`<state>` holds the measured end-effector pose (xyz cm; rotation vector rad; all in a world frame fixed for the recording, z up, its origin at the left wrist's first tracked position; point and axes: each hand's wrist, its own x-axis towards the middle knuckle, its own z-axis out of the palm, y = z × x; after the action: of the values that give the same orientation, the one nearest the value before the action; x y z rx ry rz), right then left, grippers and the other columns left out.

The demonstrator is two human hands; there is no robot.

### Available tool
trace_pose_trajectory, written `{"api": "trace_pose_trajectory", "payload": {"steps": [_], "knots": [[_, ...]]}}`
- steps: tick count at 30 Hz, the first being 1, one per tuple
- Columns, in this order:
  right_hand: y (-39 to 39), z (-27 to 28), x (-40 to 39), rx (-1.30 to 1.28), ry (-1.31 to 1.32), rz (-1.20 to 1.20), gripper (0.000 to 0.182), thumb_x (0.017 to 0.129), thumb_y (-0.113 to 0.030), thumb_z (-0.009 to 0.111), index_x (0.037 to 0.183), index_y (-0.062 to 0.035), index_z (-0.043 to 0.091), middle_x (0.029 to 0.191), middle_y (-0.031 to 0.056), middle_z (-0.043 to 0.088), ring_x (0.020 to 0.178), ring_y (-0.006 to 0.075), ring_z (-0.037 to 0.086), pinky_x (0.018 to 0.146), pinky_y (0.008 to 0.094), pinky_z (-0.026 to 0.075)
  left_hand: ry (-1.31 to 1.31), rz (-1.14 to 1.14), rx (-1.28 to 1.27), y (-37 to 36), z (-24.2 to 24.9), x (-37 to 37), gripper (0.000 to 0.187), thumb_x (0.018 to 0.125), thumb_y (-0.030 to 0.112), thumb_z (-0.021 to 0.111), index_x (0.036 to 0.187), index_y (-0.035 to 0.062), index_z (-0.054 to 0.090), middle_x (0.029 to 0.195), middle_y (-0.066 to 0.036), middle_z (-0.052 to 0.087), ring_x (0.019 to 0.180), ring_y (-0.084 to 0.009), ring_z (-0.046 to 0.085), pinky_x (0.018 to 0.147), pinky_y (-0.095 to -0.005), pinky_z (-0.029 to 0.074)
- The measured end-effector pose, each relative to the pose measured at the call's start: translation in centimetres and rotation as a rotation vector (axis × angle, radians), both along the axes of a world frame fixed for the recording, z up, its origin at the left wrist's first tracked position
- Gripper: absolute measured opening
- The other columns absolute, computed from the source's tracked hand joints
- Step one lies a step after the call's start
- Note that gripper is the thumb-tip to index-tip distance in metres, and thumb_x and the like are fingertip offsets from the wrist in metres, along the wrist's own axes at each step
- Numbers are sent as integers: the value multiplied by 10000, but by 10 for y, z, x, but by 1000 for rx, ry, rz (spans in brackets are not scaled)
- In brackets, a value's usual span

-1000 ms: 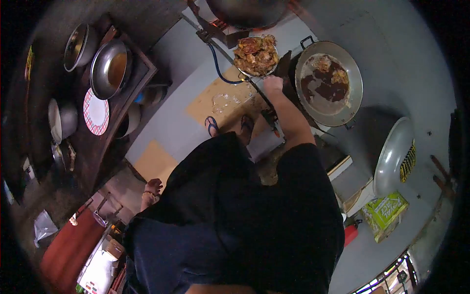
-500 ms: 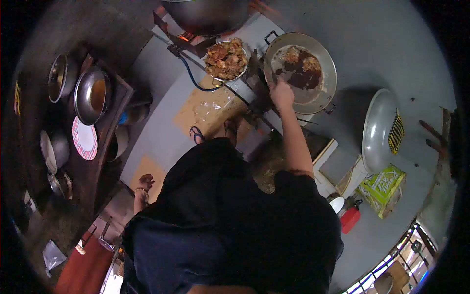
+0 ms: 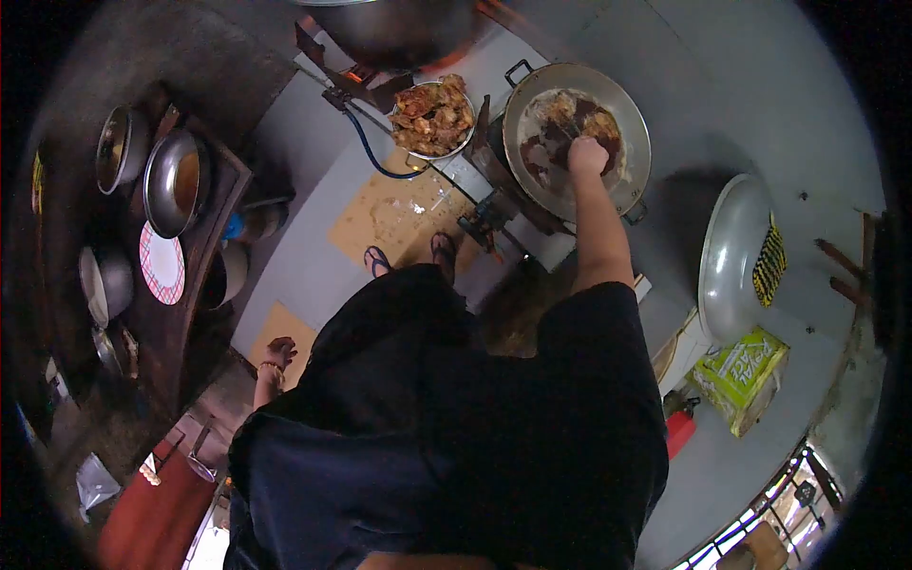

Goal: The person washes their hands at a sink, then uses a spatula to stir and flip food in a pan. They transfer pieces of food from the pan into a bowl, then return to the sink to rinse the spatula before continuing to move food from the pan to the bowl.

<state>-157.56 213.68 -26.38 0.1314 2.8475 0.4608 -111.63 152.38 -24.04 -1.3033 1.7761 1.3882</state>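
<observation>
Over a wide two-handled pan (image 3: pixel 639 161) of bubbling oil, my right hand (image 3: pixel 588 155) is closed round something too small to make out. Pieces of browned food (image 3: pixel 600 123) lie in the oil beside it. A bowl heaped with fried pieces (image 3: pixel 432 116) stands left of the pan. My left hand (image 3: pixel 280 352) hangs low at the left, away from the pan, its fingers apart and nothing visible in them.
A large dark pot (image 3: pixel 389 33) sits over glowing fire at the top. Metal bowls (image 3: pixel 176 185) and a checked-rim plate (image 3: pixel 162 264) occupy the left shelf. To the right are a big metal basin (image 3: pixel 731 261), a green bag (image 3: pixel 741 375) and a red bottle (image 3: pixel 680 429).
My right hand has moved right, from the pan's left side to over its middle. The view has shifted slightly. My left hand remains low at the left.
</observation>
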Motion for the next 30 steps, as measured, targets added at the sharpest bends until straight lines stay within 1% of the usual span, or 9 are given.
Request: {"api": "trace_pose_trajectory", "payload": {"steps": [13,16,18,19,21,22,24,27,30], "knots": [[32,23,19,-288,40,-400,209,721,-135,443,831,-45,597,841,144,594,845,294,563,707,393,446,-14,-265,-130,33,33,0,149,788,152,497,913,81,537,836,-36,572,715,-167,569,568,-263,402],[72,-30,26,-303,42,-397,178,723,-155,491,827,-51,590,743,109,605,680,252,593,560,363,455,27,-189,-94,34,34,-2,135,795,135,480,903,79,539,825,-35,573,709,-171,571,569,-269,402],[80,-35,40,-977,27,-680,132,739,-151,520,821,-64,577,619,61,565,462,172,521,387,295,374,55,-118,-66,33,35,-4,129,800,124,469,896,78,541,817,-34,573,704,-173,572,571,-273,401],[83,-35,46,-973,33,-681,132,739,-151,520,821,-64,577,619,61,565,462,172,521,387,295,374,58,-120,-60,27,29,1,129,800,124,469,896,78,541,817,-34,573,704,-173,572,571,-273,401],[84,-33,58,-1032,39,-645,115,768,-165,513,827,-80,565,540,20,500,357,109,402,310,249,268,436,-107,327,4,9,16,127,809,127,462,892,73,541,808,-37,574,699,-172,573,564,-270,403],[77,-20,66,-1029,41,-644,115,768,-165,513,827,-80,565,540,20,500,357,109,402,310,249,268,437,-106,330,-1,-3,17,127,809,127,462,892,73,541,808,-37,574,699,-172,573,564,-270,403],[48,25,79,-1167,97,-737,114,777,-161,513,825,-71,562,530,16,498,368,109,413,319,246,281,-134,-114,79,-10,-27,14,262,726,193,585,947,64,530,833,-67,532,753,-177,518,650,-315,424],[19,66,90,-1176,157,-679,135,776,-185,527,837,-71,564,529,3,491,384,92,412,338,227,291,60,74,357,-9,-1,3,125,815,133,458,877,68,545,796,-45,573,692,-173,576,528,-269,401],[-14,105,96,-1368,137,-537,144,777,-194,530,850,-75,567,527,-9,482,402,77,412,355,213,302,-80,-42,91,-25,-58,21,115,813,120,458,867,71,547,797,-49,571,684,-179,575,522,-270,396]]}}
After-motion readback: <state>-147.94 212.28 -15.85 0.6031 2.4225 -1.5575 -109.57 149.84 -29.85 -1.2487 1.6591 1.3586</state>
